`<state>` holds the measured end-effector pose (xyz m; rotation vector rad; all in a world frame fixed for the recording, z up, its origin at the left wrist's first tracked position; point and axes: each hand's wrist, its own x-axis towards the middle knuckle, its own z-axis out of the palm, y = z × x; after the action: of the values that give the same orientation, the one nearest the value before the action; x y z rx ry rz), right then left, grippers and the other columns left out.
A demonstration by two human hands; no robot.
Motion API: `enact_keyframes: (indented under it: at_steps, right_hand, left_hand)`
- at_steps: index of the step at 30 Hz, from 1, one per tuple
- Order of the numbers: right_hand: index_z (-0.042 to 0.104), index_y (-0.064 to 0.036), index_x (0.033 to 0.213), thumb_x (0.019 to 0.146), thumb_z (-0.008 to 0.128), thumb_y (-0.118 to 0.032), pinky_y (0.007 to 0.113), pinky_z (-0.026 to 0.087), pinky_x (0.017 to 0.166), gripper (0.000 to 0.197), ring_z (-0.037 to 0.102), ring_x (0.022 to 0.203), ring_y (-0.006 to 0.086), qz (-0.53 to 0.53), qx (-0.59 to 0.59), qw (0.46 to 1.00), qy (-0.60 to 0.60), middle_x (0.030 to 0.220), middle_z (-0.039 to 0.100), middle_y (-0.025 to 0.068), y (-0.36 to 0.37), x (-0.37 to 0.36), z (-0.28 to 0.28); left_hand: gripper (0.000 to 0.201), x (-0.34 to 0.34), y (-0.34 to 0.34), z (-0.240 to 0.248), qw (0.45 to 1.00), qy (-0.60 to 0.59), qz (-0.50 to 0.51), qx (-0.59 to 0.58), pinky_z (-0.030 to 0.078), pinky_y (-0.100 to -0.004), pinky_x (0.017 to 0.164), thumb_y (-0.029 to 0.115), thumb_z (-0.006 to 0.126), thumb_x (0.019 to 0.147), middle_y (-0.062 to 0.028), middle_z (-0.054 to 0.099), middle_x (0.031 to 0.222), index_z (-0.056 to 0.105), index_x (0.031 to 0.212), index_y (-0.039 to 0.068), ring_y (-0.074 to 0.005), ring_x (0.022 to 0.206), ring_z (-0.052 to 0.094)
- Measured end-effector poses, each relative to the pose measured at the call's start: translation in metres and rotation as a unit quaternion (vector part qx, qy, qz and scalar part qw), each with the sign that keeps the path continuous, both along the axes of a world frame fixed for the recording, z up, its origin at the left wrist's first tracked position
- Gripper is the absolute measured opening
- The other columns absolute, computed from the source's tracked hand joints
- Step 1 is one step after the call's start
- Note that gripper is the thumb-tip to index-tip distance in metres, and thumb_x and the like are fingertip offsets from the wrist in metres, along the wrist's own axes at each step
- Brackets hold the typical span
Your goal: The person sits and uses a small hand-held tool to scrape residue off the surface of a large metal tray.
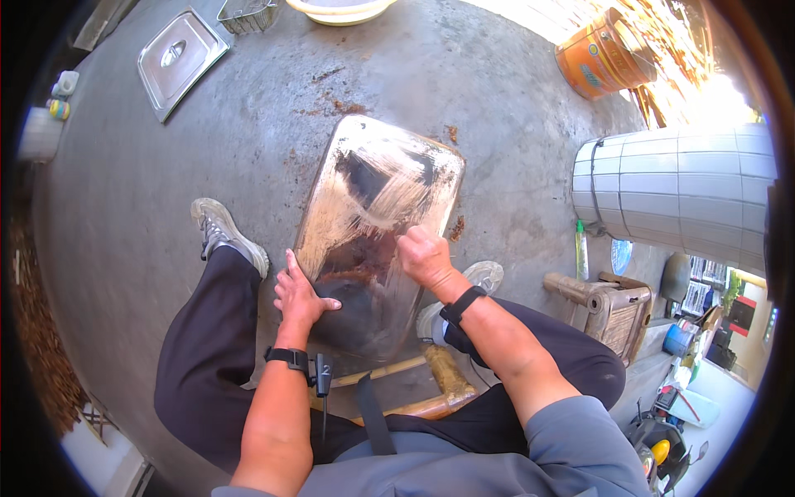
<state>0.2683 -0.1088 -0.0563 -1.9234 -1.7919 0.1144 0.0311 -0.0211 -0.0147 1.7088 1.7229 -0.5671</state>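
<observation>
A rectangular metal pan (333, 195), shiny on its far part and browned and blackened on its near part, lies tilted between my feet. Streaks of bare metal run through its dark patches. My left hand (300, 296) rests on the pan's left edge, fingers and thumb stretched apart. Over the middle right of the pan, my right hand (425, 255) is closed like a fist. Whatever sits inside that fist is hidden from view. Brown crumbs (349, 108) lie on the floor by the pan's far edge.
A steel lid (180, 62), a wire basket (248, 15) and a pale basin (341, 10) are at the far left. An orange bucket (603, 56) stands at the far right, near a tiled column (671, 186). Beside my right knee is a bamboo stool (617, 311).
</observation>
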Motion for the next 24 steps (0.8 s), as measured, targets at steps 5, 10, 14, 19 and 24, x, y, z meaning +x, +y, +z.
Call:
enact_keyframes:
  at_steps: [5,10,14,19,24]
  right_hand:
    - [0.052,-0.0121,0.066,0.071,0.058,-0.008,0.04,0.048,0.053,0.009,0.056,0.068,0.0278,-0.146,0.023,0.988,-0.039,0.071,0.053,0.0076,0.019,0.068,0.001]
    - [0.049,-0.0127,0.063,0.065,0.06,-0.005,0.038,0.048,0.053,0.013,0.056,0.066,0.0251,-0.027,0.006,0.999,-0.031,0.066,0.046,0.0061,0.001,0.027,-0.006]
    - [0.051,-0.0115,0.065,0.068,0.059,-0.006,0.039,0.049,0.054,0.01,0.057,0.067,0.027,-0.144,0.019,0.989,-0.042,0.07,0.052,0.0068,0.022,0.064,-0.01]
    - [0.051,-0.0103,0.066,0.071,0.059,-0.006,0.039,0.049,0.056,0.01,0.058,0.068,0.0278,-0.118,0.016,0.992,-0.033,0.072,0.054,0.008,0.016,0.053,-0.004]
    - [0.051,-0.0112,0.065,0.071,0.059,-0.007,0.039,0.049,0.056,0.011,0.056,0.067,0.0276,-0.09,-0.009,0.995,-0.03,0.069,0.052,0.0084,0.019,0.048,-0.006]
  left_hand:
    - [0.144,0.003,-0.002,-0.003,1.0,-0.01,-0.004,0.004,0.033,-0.0572,0.101,0.026,0.094,0.047,-0.0216,0.029,0.143,-0.005,0.151,0.019,-0.04,0.131,0.033]
    - [0.144,0.006,0.001,0.002,1.0,0.006,0.004,-0.008,0.033,-0.0568,0.101,0.026,0.094,0.047,-0.0214,0.029,0.143,-0.004,0.151,0.018,-0.0397,0.131,0.033]
    - [0.145,0.005,0.0,0.0,1.0,-0.013,0.0,-0.007,0.033,-0.0564,0.101,0.025,0.095,0.046,-0.0212,0.029,0.143,-0.004,0.151,0.018,-0.0393,0.131,0.033]
    - [0.146,0.007,0.002,0.001,1.0,0.005,0.009,-0.015,0.033,-0.0561,0.102,0.024,0.095,0.045,-0.0196,0.028,0.143,-0.006,0.151,0.019,-0.0395,0.131,0.032]
    - [0.145,0.004,0.002,0.002,1.0,0.012,0.01,-0.013,0.033,-0.0568,0.101,0.025,0.095,0.045,-0.0205,0.03,0.143,-0.004,0.151,0.018,-0.0399,0.13,0.033]
